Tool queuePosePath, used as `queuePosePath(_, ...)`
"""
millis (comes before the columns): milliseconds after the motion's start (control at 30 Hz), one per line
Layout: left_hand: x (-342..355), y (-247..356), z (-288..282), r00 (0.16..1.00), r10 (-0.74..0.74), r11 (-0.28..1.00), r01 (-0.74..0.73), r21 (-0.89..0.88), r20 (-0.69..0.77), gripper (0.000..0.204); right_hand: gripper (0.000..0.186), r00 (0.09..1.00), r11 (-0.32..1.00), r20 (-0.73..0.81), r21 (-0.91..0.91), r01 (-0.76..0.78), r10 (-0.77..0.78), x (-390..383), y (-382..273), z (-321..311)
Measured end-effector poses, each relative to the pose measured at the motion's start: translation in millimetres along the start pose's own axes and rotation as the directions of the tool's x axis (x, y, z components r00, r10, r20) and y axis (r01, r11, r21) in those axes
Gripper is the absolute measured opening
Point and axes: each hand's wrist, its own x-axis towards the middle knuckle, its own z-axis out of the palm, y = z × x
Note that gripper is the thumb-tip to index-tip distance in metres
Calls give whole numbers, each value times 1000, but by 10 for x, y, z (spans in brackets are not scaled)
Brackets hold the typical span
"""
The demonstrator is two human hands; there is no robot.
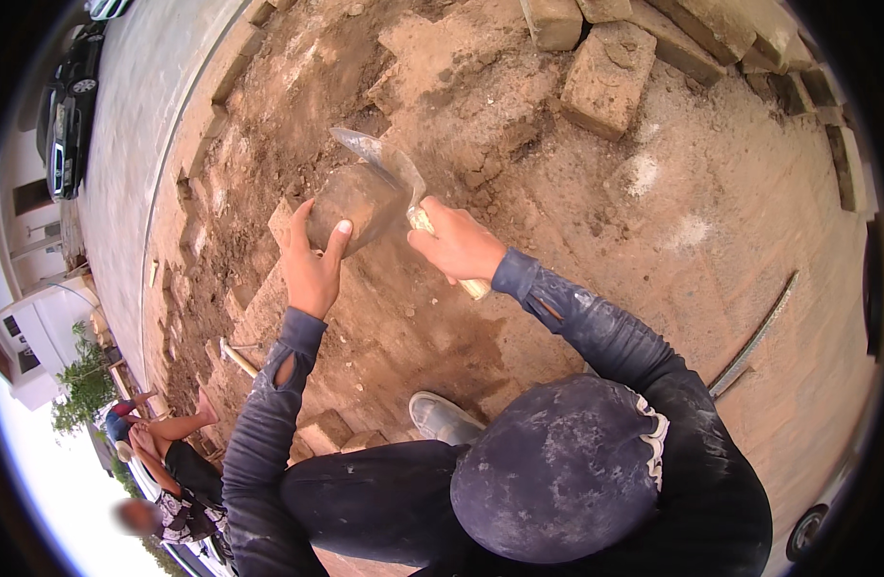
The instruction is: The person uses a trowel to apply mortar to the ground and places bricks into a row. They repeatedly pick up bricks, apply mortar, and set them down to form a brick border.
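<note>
My left hand grips a brown, dirt-covered paving block from its near left side, thumb on the face turned to me. The block is held tilted above the dug-up soil. In my right hand is a trowel, the fingers wrapped round its pale handle. Its metal blade points up and left, lying along the far right edge of the block and seeming to touch it. Part of the blade is hidden behind the block.
Loose paving blocks lie piled at the far right. A hammer rests on the ground left of my left forearm. A curved strip lies at right. Another person sits at lower left. A dark car stands beyond the kerb.
</note>
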Motion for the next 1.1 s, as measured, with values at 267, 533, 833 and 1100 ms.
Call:
queuePosePath(267,-14,40,-22,999,-35,999,35,-20,-7,63,46,990,992,-67,25,-120,121,127,424,-19)
queuePosePath(533,154,85,4,959,-252,949,272,-162,134,80,49,973,967,-56,-106,-230,225,348,549,-80)
queuePosePath(833,668,391,185,781,-608,753,625,-206,146,131,45,993,994,-84,-55,-92,87,350,278,-75)
queuePosePath(1100,731,233,-105,937,-253,957,206,203,243,117,46,979,997,-185,15,-81,82,-81,593,134)
